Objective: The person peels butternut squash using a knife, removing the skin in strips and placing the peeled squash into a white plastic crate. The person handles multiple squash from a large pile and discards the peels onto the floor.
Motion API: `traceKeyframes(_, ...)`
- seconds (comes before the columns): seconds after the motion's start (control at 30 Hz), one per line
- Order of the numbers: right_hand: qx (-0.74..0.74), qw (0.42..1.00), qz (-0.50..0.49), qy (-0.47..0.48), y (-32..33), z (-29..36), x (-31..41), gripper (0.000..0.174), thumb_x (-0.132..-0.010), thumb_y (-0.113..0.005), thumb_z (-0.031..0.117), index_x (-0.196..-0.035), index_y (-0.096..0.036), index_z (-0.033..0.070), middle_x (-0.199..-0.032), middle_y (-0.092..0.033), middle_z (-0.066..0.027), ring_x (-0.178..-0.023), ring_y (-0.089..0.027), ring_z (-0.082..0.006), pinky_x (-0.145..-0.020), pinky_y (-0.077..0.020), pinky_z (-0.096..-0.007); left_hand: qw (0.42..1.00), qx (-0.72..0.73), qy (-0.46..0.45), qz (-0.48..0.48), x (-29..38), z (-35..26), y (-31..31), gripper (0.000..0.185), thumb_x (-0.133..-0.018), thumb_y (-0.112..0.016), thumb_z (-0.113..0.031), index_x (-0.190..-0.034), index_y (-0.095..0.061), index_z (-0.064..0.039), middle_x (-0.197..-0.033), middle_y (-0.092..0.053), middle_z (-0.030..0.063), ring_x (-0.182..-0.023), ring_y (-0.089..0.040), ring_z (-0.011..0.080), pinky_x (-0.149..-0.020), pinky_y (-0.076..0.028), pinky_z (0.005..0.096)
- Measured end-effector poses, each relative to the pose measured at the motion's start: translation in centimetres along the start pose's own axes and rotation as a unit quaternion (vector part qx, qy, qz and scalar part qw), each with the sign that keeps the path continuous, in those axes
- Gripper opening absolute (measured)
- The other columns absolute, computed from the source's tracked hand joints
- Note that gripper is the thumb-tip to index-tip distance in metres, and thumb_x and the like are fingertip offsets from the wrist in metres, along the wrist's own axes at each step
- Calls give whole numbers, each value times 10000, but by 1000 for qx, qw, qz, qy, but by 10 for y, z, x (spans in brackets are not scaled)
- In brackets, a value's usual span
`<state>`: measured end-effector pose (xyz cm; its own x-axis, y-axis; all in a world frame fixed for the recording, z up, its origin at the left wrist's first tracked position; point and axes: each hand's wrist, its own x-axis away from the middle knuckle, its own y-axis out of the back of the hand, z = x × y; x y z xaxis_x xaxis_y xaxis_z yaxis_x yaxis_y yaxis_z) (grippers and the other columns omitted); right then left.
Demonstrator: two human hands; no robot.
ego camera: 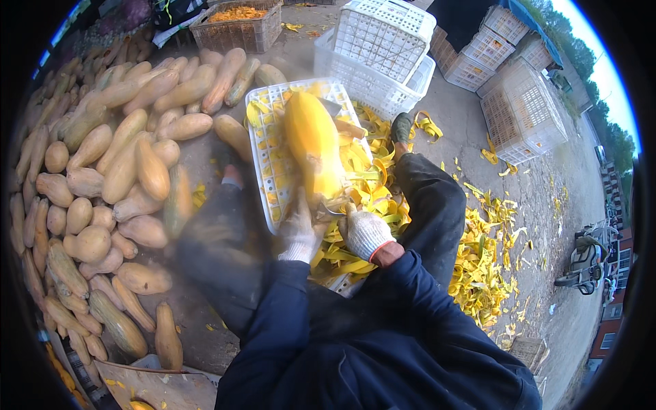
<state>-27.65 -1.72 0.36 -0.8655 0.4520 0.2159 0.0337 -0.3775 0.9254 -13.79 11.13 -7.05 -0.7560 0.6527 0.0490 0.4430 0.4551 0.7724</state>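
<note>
A large squash (313,138), its skin pared to bright yellow over most of its surface, rests lengthwise on an upturned white plastic crate (266,174) between my knees. My left hand (300,228), in a knit work glove, grips its near end. In a similar glove with a red-edged cuff, my right hand (365,230) is closed around the handle of a tool with a curved metal blade (332,209), probably a peeler. The blade is at the near end of the squash, largely hidden by the fingers. Long strips of yellow peel (366,177) are heaped on the crate and beside it.
Many unpeeled squashes (128,154) are piled at the left. White plastic crates (384,41) are stacked ahead, with more crates (523,113) at the right. Orange pieces fill a brown crate (241,31). Peelings (484,256) cover ground beside my right leg; a motorcycle (587,259) stands farther right.
</note>
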Motion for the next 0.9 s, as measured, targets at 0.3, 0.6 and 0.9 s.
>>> traceKeyframes(0.3,-64,990,-109,61,26,4,-43,345,-1054,-602,303,-1152,-664,-23,-834,-742,-288,-813,-756,-477,-742,-606,-565,991,115,64,29,2,-20,24,1028,-892,-884,-322,-1696,-324,-10,-1628,-519,297,-1511,-513,450,-1263,-421,514)
traceKeyframes(0.6,-69,991,-101,61,18,-9,-37,449,-1082,-594,298,-1425,-574,9,-978,-752,-290,-899,-740,-496,-800,-582,-588,997,70,14,-16,-7,-16,8,1224,-797,-974,-346,-1722,-247,-8,-1664,-449,319,-1523,-483,459,-1263,-413,493)
traceKeyframes(0.9,82,984,-142,73,13,-8,-134,457,-988,-611,207,-1332,-643,-92,-890,-761,-233,-776,-771,-406,-716,-616,-506,992,112,57,32,-15,-30,19,1218,-795,-970,-252,-1730,-219,-40,-1661,-458,309,-1499,-506,469,-1246,-432,495)
